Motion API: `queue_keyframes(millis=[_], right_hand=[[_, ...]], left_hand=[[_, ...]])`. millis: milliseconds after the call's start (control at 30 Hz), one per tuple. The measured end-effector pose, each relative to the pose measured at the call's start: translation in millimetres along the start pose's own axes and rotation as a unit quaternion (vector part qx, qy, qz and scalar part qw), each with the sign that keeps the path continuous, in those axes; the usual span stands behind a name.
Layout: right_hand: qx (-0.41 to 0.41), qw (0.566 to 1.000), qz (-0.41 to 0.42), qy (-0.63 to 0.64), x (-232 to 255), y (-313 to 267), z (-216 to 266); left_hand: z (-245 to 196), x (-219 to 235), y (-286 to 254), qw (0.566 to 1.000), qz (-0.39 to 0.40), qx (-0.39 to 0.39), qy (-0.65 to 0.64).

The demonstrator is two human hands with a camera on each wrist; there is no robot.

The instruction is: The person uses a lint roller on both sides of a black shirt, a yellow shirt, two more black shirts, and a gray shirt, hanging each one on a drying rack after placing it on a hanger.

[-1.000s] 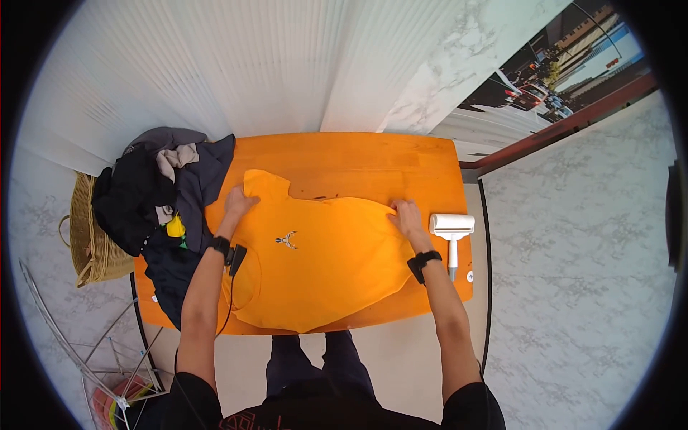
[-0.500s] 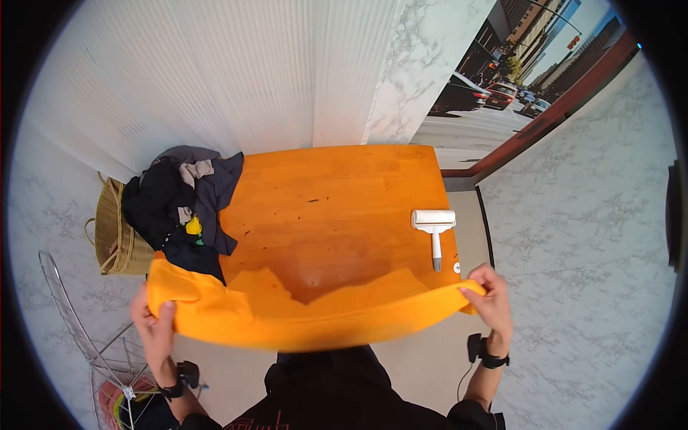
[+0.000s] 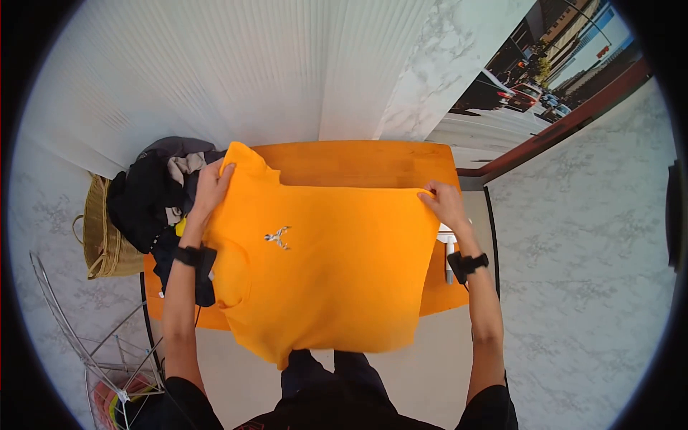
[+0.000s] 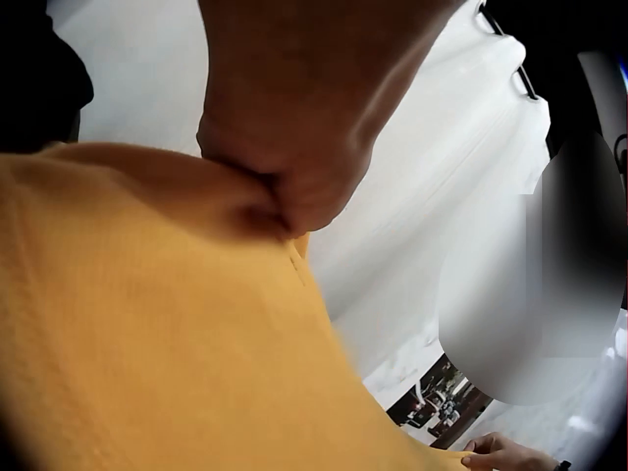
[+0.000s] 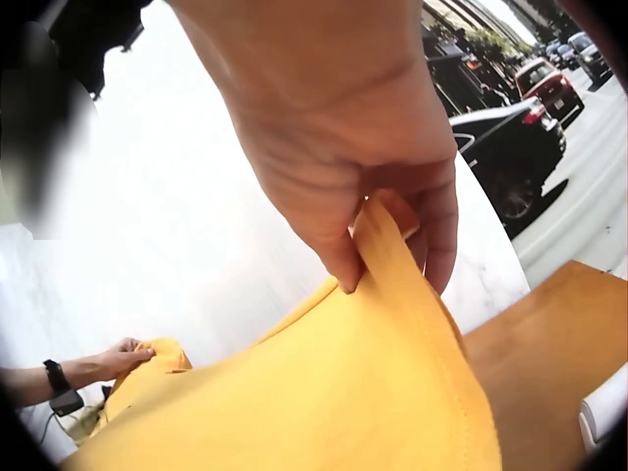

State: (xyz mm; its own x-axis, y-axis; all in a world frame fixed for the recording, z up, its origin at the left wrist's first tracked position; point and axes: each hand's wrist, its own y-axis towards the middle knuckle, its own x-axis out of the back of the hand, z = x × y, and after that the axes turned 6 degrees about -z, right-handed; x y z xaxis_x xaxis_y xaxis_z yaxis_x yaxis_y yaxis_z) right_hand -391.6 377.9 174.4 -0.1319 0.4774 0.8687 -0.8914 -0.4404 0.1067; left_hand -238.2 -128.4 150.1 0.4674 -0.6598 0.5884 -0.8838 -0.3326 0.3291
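Note:
A yellow-orange T-shirt (image 3: pixel 337 265) with a small grey antler-like emblem is spread between both hands, overlapping the table and its near edge in the head view. Its neck opening faces left. My left hand (image 3: pixel 211 189) pinches the shirt by the sleeve side at the upper left; the left wrist view shows the fabric (image 4: pixel 147 294) bunched under the fingers. At the far right corner my right hand (image 3: pixel 446 205) pinches the hem between thumb and fingers, and in the right wrist view a folded edge (image 5: pixel 385 240) sticks up between them.
Dark clothes (image 3: pixel 140 204) lie heaped on the table's left end, beside a wicker basket (image 3: pixel 107 244). A white lint roller (image 3: pixel 449 254) sits at the right of the wooden table (image 3: pixel 365 161), partly behind my right arm. A metal rack (image 3: pixel 107 358) stands at lower left.
The shirt lay on the table, then was lifted toward my body with the fabric swinging. Now both hands have moved forward again, stretching it out over the table.

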Motion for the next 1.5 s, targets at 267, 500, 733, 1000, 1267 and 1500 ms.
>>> queue_keyframes(millis=[267,500,733,1000,1267,1500], right_hand=[[-0.019,0.987,-0.147,-0.060,-145,-56,4],[-0.037,0.995,-0.046,-0.086,-195,-219,38],[-0.035,0.994,0.008,-0.108,-196,-223,17],[-0.120,0.957,-0.231,-0.131,-139,-201,-44],[-0.308,0.911,-0.139,-0.237,-121,-197,-133],[-0.316,0.930,-0.159,-0.098,-110,-185,-120]], left_hand=[[43,-98,-100,0.970,-0.077,-0.043,0.225],[9,-108,-270,0.949,0.177,0.048,0.256],[14,-113,-275,0.945,0.168,0.065,0.274],[7,-116,-267,0.956,0.092,0.046,0.274],[32,-107,-249,0.950,0.045,0.072,0.301],[46,-95,-197,0.956,0.045,0.048,0.287]])
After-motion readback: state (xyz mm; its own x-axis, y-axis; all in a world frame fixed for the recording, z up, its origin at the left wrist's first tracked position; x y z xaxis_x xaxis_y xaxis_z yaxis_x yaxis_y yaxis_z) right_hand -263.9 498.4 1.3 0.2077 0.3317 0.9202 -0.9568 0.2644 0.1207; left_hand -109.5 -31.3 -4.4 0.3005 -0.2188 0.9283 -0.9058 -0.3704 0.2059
